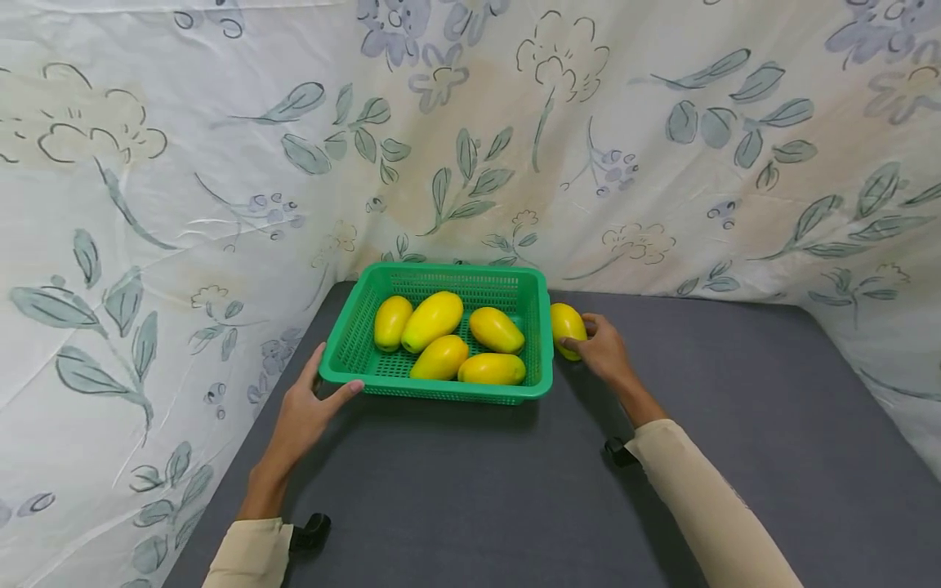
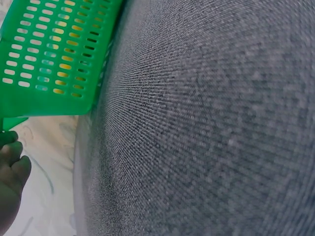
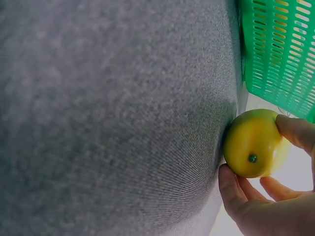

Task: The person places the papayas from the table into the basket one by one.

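A green plastic basket (image 1: 441, 389) with slotted walls holds several yellow mangoes (image 1: 433, 322). At its near left corner my left hand (image 1: 303, 412) grips the rim, thumb on the front side and fingers along the left. In the left wrist view, the fingers (image 2: 11, 160) show only at the edge, beside the basket wall (image 2: 54, 54). Just outside the basket's right side, one more mango (image 1: 568, 329) lies on the table. My right hand (image 1: 604, 351) holds it between thumb and fingers. The right wrist view shows this mango (image 3: 253, 145) end-on, with a small green stem spot.
A dark grey cloth (image 1: 470, 482) covers the table. White fabric with a floral print (image 1: 470, 147) hangs behind the basket and along both sides. Black straps (image 1: 312, 532) sit at the wrists, below beige sleeves.
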`<state>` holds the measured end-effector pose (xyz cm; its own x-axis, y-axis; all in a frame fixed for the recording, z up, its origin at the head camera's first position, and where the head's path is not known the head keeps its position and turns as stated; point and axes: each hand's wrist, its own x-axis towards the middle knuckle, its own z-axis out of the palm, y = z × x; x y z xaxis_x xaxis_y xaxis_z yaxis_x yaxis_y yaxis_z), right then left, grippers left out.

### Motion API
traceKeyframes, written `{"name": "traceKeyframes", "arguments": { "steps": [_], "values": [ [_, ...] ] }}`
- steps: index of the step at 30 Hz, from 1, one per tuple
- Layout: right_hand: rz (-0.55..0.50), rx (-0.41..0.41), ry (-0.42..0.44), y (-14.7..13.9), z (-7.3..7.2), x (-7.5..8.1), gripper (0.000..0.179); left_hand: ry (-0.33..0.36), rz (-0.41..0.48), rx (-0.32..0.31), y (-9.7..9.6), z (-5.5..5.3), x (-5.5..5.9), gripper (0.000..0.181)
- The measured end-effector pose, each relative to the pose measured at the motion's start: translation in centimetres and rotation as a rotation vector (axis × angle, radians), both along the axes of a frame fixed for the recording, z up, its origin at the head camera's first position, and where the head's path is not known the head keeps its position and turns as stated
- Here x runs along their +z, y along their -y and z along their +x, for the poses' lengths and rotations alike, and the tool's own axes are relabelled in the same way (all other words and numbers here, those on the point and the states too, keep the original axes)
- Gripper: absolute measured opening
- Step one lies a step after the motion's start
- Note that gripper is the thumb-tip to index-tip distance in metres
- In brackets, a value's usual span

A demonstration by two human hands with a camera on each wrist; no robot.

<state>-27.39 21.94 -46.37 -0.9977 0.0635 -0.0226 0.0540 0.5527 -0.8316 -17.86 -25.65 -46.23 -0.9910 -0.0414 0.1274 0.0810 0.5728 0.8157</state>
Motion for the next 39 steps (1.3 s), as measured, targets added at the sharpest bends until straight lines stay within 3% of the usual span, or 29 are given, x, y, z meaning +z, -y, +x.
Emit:
{"name": "traceKeyframes", "arguments": {
  "steps": [18,28,39],
  "values": [
    [0.001,0.009,-0.014,-1.4,1.7,1.3,0.079,-0.007,0.029,-0.012,-0.1,0.1,0.2,0.103],
    [-0.032,0.018,-0.098,-2.2,2.6,3.8,0.078,0.002,0.024,-0.012,-0.1,0.1,0.1,0.103],
    [-0.047,0.026,-0.164,-1.0,3.4,5.9,0.075,0.0,0.018,-0.002,-0.1,0.2,0.1,0.104]
  ]
}}
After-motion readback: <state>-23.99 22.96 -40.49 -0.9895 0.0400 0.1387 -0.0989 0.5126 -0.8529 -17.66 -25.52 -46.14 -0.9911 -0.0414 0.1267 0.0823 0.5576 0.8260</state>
